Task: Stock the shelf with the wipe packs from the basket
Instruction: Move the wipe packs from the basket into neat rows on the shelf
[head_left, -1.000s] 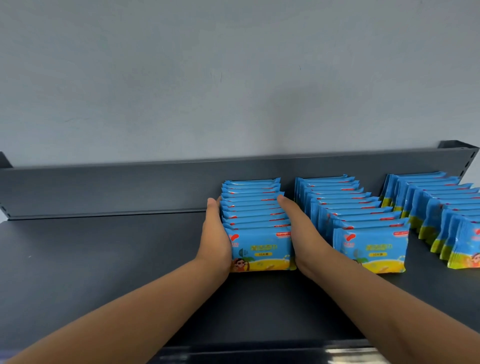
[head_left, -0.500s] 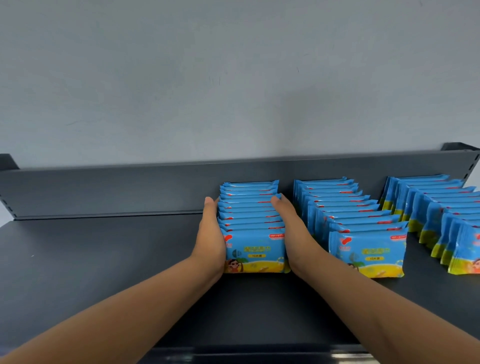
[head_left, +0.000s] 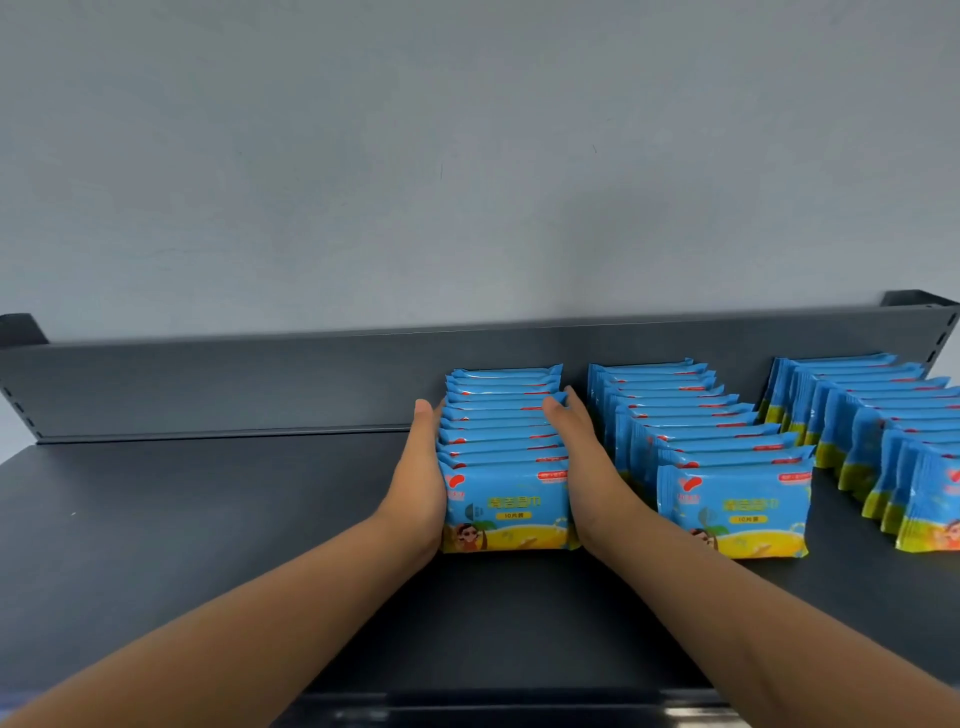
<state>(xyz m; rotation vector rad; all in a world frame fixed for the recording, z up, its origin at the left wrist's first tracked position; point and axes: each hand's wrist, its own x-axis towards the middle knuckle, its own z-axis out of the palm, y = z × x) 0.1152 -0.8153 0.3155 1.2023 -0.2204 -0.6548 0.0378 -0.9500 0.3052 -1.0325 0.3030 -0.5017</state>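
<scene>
Wipe packs (head_left: 506, 512) stand on edge in three rows on the shelf (head_left: 208, 519); basket not in view. Left hand (head_left: 421, 483) lies flat against the left side of the leftmost row (head_left: 498, 415), right hand (head_left: 584, 467) flat against its right side. Grip is wide: fingers straight, pressing the row betw. the palms, not curled round any pack. Middle row (head_left: 701, 447) sits just beside the right hand, third row (head_left: 883, 415) further right. Packs look light, soft, w/ slick film, so prob. squashy and apt to fan out. Best hold: short ends, low down, even pressure.
</scene>
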